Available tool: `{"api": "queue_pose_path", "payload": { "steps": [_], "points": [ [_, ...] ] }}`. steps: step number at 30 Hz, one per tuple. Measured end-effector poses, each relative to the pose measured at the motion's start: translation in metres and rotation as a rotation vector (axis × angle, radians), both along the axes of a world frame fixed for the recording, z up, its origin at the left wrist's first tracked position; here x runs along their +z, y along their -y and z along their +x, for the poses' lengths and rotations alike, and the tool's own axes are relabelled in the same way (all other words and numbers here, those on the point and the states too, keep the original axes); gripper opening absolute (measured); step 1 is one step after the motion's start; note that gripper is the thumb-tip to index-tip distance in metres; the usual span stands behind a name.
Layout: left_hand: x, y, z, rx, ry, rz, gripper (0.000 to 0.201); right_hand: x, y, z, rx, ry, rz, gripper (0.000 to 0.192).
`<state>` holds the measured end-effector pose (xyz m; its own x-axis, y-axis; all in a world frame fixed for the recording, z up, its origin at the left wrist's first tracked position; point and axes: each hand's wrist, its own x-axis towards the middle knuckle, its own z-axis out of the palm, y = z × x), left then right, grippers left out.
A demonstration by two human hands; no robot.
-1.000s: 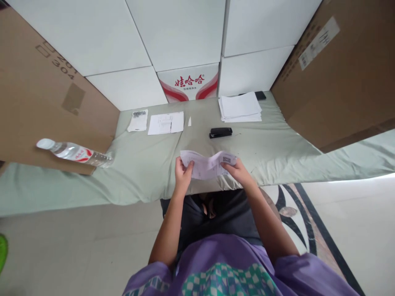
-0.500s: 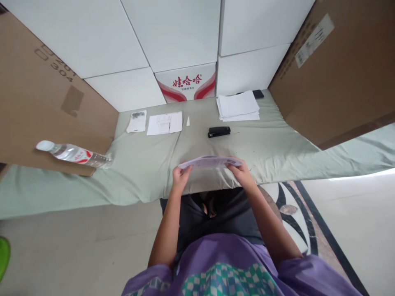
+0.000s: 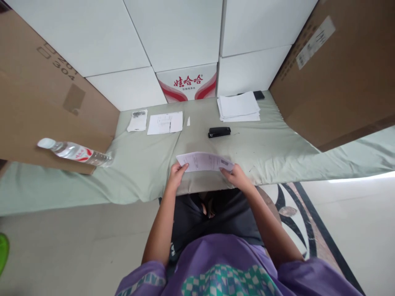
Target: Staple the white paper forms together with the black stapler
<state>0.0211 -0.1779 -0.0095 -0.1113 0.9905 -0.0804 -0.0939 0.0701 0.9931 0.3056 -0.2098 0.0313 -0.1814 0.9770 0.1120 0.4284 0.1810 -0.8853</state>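
A printed paper sheet lies almost flat at the near edge of the green-covered table. My left hand pinches its left corner and my right hand pinches its right corner. A black stapler rests on the cloth just beyond the sheet. Farther back are a stack of white papers, a single printed sheet and a small packet.
A water bottle lies on its side at the left by a brown cardboard box. Another large cardboard box stands at the right. White cartons wall the back. A dark phone lies behind the paper stack.
The sheet was held up facing me, then tipped forward and down; it now rests nearly flat on the table edge, both hands still on its corners.
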Motion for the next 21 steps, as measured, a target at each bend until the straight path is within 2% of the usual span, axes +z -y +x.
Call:
{"api": "queue_pose_path", "payload": {
  "steps": [4,9,12,14,17,21],
  "points": [
    [0.006,0.007,-0.007,0.005,0.032,0.08,0.046,0.011,0.003,0.002,0.0,-0.025,0.052,0.025],
    [0.017,0.015,-0.008,-0.002,-0.179,0.024,0.038,0.014,0.006,0.004,0.037,0.02,0.048,0.029],
    [0.019,0.016,-0.005,0.005,-0.113,0.08,0.036,0.017,0.009,0.006,0.034,0.039,0.108,0.032],
    [0.015,0.013,-0.003,0.001,-0.098,0.085,0.034,0.017,0.008,0.006,0.043,0.07,0.128,0.033],
    [0.004,0.005,-0.002,-0.002,-0.169,0.001,0.029,0.009,0.003,0.009,0.07,0.184,0.09,0.029],
    [-0.007,-0.003,0.0,0.047,-0.152,-0.039,0.03,-0.001,-0.003,0.011,-0.01,0.241,-0.002,0.025]
  ]
}}
